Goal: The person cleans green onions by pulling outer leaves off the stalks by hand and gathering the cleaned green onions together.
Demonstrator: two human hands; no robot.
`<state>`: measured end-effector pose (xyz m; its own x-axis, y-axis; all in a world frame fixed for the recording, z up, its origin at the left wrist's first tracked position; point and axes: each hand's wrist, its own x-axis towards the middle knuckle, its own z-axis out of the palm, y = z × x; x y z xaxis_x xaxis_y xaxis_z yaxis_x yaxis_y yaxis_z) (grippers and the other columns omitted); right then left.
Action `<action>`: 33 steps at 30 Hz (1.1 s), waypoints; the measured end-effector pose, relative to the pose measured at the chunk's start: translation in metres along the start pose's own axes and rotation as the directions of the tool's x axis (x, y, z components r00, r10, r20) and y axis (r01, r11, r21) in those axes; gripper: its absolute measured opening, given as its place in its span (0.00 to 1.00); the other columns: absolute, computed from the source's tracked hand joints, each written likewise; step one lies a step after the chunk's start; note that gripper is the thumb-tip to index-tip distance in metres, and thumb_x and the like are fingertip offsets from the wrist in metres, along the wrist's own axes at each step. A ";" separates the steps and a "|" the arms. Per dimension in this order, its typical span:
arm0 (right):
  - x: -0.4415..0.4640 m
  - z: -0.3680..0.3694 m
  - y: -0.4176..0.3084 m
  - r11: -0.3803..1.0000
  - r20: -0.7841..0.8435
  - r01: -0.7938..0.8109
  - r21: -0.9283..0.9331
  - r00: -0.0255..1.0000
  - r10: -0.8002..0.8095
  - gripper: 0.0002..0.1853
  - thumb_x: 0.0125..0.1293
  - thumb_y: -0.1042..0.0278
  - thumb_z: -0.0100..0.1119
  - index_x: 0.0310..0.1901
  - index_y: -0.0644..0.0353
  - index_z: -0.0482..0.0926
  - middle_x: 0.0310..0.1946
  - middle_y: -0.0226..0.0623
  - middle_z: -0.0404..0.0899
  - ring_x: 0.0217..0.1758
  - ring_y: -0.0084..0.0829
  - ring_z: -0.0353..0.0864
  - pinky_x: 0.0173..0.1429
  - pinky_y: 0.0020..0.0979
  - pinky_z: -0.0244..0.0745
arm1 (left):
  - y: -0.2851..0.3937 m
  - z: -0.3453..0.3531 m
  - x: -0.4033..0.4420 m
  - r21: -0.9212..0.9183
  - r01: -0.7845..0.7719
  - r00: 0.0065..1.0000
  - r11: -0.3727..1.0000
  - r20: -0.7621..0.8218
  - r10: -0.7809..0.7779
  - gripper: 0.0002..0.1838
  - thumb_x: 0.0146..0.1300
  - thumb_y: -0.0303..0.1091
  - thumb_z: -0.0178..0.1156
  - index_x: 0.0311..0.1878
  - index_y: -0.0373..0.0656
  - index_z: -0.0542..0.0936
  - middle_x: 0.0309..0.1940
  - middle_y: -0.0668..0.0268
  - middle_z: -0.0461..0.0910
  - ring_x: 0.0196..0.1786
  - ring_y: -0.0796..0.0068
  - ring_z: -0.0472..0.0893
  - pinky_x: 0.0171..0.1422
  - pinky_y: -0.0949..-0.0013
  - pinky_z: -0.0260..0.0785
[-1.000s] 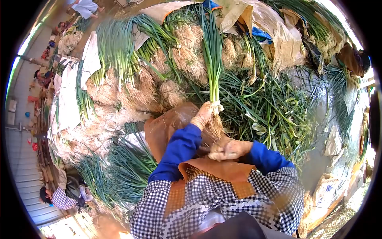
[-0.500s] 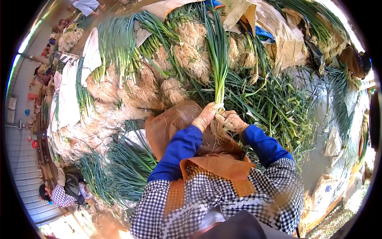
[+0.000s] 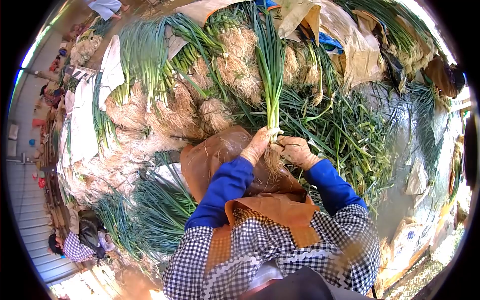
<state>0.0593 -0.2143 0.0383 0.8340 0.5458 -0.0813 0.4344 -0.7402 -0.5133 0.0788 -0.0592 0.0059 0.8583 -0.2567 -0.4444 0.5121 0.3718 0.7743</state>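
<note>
Raised since earlier, right hand (image 3: 297, 151) pinches green onions (image 3: 272, 85) low, left hand (image 3: 258, 144) clamping its grip just above.

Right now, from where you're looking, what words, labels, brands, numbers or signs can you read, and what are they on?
Readable text: none.
Pale, crumpled sack-like sheet, lower right: dark blue marks, perhaps print, too small and blurred to read.
Black-and-white striped board, upper left: stripes, with no lettering I can make out.
</note>
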 end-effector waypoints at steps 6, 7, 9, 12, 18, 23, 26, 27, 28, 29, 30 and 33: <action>-0.001 0.018 -0.008 0.467 -0.163 0.354 0.810 0.902 -0.400 0.02 0.50 0.74 0.59 0.24 0.59 0.80 0.26 0.36 0.80 0.29 0.28 0.79 0.35 0.26 0.73 | -0.011 -0.015 0.008 0.021 -0.047 0.996 0.999 0.081 0.045 0.15 0.59 0.34 0.57 0.45 0.34 0.78 0.32 0.66 0.78 0.31 0.77 0.76 0.40 0.74 0.71; -0.017 0.004 -0.040 0.458 -0.065 0.353 0.816 0.843 -0.533 0.02 0.50 0.74 0.60 0.23 0.60 0.80 0.25 0.37 0.79 0.28 0.26 0.77 0.33 0.26 0.72 | -0.010 -0.014 0.007 0.001 -0.013 0.998 1.000 0.066 0.013 0.13 0.58 0.32 0.59 0.44 0.35 0.77 0.28 0.68 0.76 0.27 0.78 0.74 0.33 0.75 0.68; -0.023 -0.010 -0.058 0.447 0.026 0.357 0.820 0.758 -0.652 0.03 0.50 0.74 0.60 0.22 0.61 0.79 0.24 0.38 0.78 0.26 0.24 0.76 0.32 0.25 0.71 | -0.004 -0.010 0.004 -0.043 -0.002 0.999 0.999 0.049 0.004 0.13 0.57 0.30 0.61 0.44 0.36 0.75 0.22 0.70 0.73 0.20 0.78 0.72 0.23 0.76 0.66; 0.006 -0.002 -0.006 0.443 -0.205 0.200 0.874 0.978 -0.037 0.04 0.58 0.69 0.58 0.31 0.59 0.76 0.27 0.31 0.75 0.31 0.21 0.72 0.35 0.26 0.71 | 0.013 -0.001 -0.014 -0.037 0.001 0.999 0.999 0.053 0.001 0.13 0.59 0.31 0.58 0.47 0.38 0.76 0.25 0.69 0.75 0.23 0.81 0.73 0.27 0.78 0.68; 0.025 0.028 0.008 0.138 0.013 -0.071 0.988 0.923 0.385 0.11 0.67 0.58 0.52 0.38 0.58 0.75 0.29 0.27 0.76 0.28 0.20 0.72 0.34 0.22 0.69 | 0.014 -0.008 -0.017 -0.063 -0.023 0.980 0.998 0.197 0.035 0.14 0.62 0.29 0.56 0.50 0.39 0.73 0.30 0.66 0.77 0.33 0.72 0.80 0.39 0.72 0.75; 0.011 0.005 0.068 0.084 -0.060 -0.005 0.996 0.660 0.749 0.14 0.66 0.54 0.50 0.31 0.55 0.75 0.21 0.25 0.73 0.17 0.19 0.63 0.22 0.20 0.59 | 0.043 -0.010 -0.045 0.007 -0.068 0.995 0.998 0.076 0.068 0.19 0.60 0.30 0.59 0.54 0.38 0.71 0.28 0.69 0.76 0.30 0.75 0.80 0.37 0.75 0.74; 0.014 -0.029 0.000 -0.095 0.196 -0.176 0.980 0.738 0.645 0.16 0.64 0.50 0.55 0.34 0.56 0.77 0.22 0.24 0.73 0.16 0.16 0.61 0.19 0.18 0.56 | 0.007 -0.013 -0.019 0.103 -0.074 0.997 0.992 0.023 0.072 0.23 0.57 0.28 0.63 0.56 0.39 0.69 0.31 0.69 0.77 0.26 0.79 0.76 0.33 0.76 0.72; 0.018 -0.013 0.006 -0.006 0.190 -0.227 0.974 0.801 0.568 0.15 0.63 0.52 0.56 0.38 0.57 0.77 0.24 0.26 0.75 0.19 0.16 0.65 0.21 0.19 0.60 | 0.001 -0.005 -0.017 0.101 -0.068 0.997 0.993 0.053 0.063 0.24 0.55 0.26 0.64 0.56 0.40 0.69 0.36 0.69 0.77 0.31 0.80 0.77 0.35 0.76 0.71; 0.024 -0.004 0.007 0.087 0.196 -0.270 0.959 0.853 0.484 0.15 0.63 0.54 0.57 0.41 0.58 0.77 0.26 0.28 0.76 0.22 0.17 0.69 0.24 0.20 0.64 | -0.003 0.007 -0.018 0.075 -0.130 0.988 0.989 0.099 0.123 0.27 0.53 0.23 0.63 0.57 0.41 0.68 0.41 0.68 0.76 0.40 0.79 0.76 0.43 0.74 0.70; 0.027 0.006 0.008 0.046 0.178 -0.225 0.973 0.867 0.465 0.15 0.62 0.56 0.58 0.44 0.59 0.76 0.28 0.30 0.77 0.24 0.19 0.72 0.26 0.21 0.67 | -0.011 0.013 -0.015 0.010 -0.191 0.975 0.982 0.118 0.188 0.28 0.53 0.22 0.62 0.58 0.41 0.67 0.43 0.67 0.75 0.43 0.78 0.75 0.47 0.73 0.69; 0.029 0.012 0.003 0.000 0.165 -0.185 0.983 0.881 0.444 0.16 0.62 0.59 0.59 0.46 0.60 0.76 0.30 0.31 0.78 0.27 0.21 0.75 0.28 0.22 0.70 | -0.015 0.017 -0.017 -0.056 -0.244 0.960 0.968 0.126 0.250 0.29 0.52 0.21 0.60 0.59 0.41 0.66 0.44 0.66 0.75 0.46 0.77 0.74 0.51 0.72 0.68; 0.031 0.019 0.016 -0.071 0.170 -0.155 0.985 0.868 0.467 0.13 0.64 0.66 0.56 0.47 0.64 0.74 0.32 0.34 0.78 0.28 0.24 0.77 0.32 0.22 0.74 | -0.008 0.000 -0.019 -0.137 -0.033 0.978 0.990 0.200 0.060 0.31 0.52 0.21 0.57 0.62 0.41 0.62 0.48 0.64 0.73 0.51 0.73 0.73 0.57 0.70 0.66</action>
<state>0.0856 -0.2023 0.0117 0.8688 0.1944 -0.4554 -0.4951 0.3550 -0.7930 0.0585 -0.0570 0.0081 0.8635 -0.4069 -0.2979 0.4833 0.4990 0.7194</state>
